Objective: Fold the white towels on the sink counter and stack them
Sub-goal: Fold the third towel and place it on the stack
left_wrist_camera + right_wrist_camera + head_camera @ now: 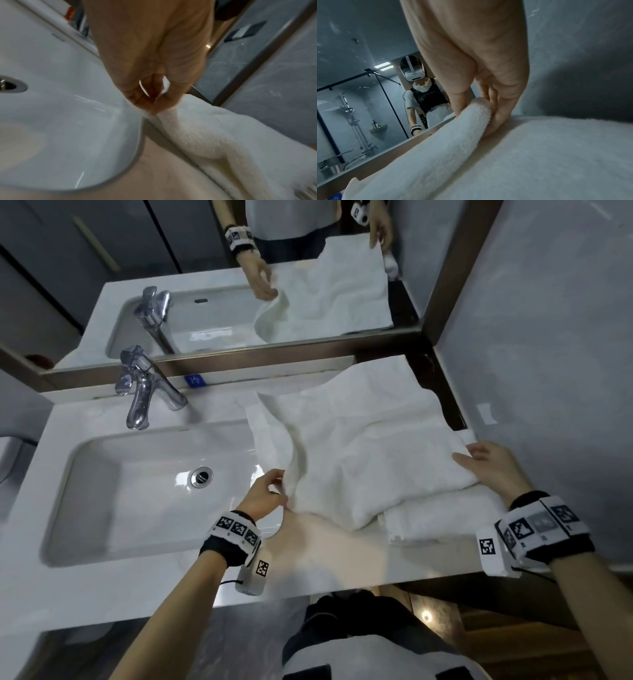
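A large white towel (363,446) lies rumpled on the counter right of the basin, its far part draped up toward the mirror. My left hand (270,491) pinches its near-left edge at the basin's rim; the left wrist view shows thumb and fingers closed on the towel edge (152,113). My right hand (486,463) grips the towel's near-right corner, fingers curled round a thick fold (476,113). Under that corner lies a folded white towel (442,518) near the counter's front right.
The white basin (102,501) with its drain (201,477) takes the left half of the counter (325,563). A chrome tap (144,392) stands behind it. The mirror (239,285) runs along the back, a grey wall (548,354) on the right.
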A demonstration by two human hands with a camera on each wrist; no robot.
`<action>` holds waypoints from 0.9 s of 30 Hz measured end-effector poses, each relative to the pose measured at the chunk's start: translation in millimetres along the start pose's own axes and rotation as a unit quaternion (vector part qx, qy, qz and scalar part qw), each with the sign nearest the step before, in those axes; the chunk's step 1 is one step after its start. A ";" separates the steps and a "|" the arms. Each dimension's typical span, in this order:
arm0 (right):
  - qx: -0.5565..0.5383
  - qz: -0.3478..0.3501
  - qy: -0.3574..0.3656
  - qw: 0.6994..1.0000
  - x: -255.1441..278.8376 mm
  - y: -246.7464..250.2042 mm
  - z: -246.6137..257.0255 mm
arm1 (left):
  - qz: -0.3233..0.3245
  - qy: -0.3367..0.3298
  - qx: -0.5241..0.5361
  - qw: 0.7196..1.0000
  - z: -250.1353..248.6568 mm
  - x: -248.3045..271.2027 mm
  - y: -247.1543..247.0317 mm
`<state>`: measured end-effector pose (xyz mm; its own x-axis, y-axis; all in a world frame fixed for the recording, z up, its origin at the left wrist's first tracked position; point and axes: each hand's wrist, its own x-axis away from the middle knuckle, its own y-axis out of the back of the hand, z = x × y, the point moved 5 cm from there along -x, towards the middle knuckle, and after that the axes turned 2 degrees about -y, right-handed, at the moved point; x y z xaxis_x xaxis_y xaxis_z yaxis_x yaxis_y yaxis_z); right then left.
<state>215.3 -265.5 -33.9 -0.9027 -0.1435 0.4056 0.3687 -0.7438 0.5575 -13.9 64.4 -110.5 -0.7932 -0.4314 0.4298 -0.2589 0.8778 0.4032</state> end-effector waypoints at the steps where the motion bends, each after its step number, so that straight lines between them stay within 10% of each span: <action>1: 0.002 -0.007 0.006 1.000 1.1 0.2 1.8 | -0.011 -0.005 -0.016 1.000 -1.4 -0.7 0.6; 6: -0.007 -0.049 0.060 0.997 7.9 3.5 11.1 | -0.058 -0.064 -0.021 0.996 -7.6 -7.1 10.2; 15: 0.053 0.048 0.101 0.992 12.4 -2.2 6.6 | -0.071 -0.027 0.268 0.960 -14.3 0.1 5.2; 27: 0.068 0.070 0.144 0.985 17.0 1.5 0.2 | 0.129 -0.060 -0.091 0.986 -10.4 16.6 -24.2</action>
<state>200.5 -269.0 -26.0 -0.8591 -0.4326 0.2736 0.5027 -0.6125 0.6101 -15.0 33.9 -104.7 -0.8823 -0.1605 0.4424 0.0551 0.8983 0.4359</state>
